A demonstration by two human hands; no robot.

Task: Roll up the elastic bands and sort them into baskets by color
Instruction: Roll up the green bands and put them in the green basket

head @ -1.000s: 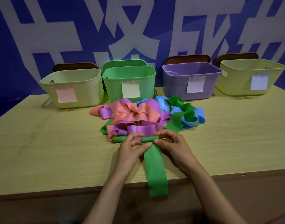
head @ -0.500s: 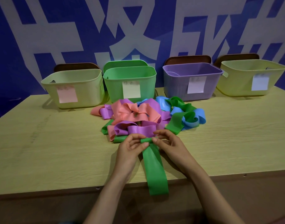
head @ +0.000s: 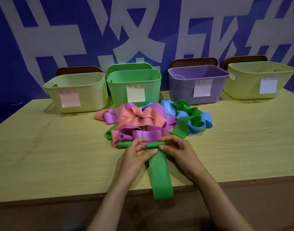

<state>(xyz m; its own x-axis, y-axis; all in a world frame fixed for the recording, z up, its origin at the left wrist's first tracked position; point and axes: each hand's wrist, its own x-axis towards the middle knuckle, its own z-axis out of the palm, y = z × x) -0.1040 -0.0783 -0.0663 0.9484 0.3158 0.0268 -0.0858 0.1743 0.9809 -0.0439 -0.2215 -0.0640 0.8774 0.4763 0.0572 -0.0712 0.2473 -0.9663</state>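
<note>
Nearest me, the green band lies flat, its loose tail hanging over the front edge of the bench. Just past that, my left hand and right hand each pinch one end of its rolled part, fingers curled round it. Behind them sits the tangled pile of bands, pink, purple, blue and green. Farthest back stand the left yellow basket, green basket, purple basket and right yellow basket, each labelled.
</note>
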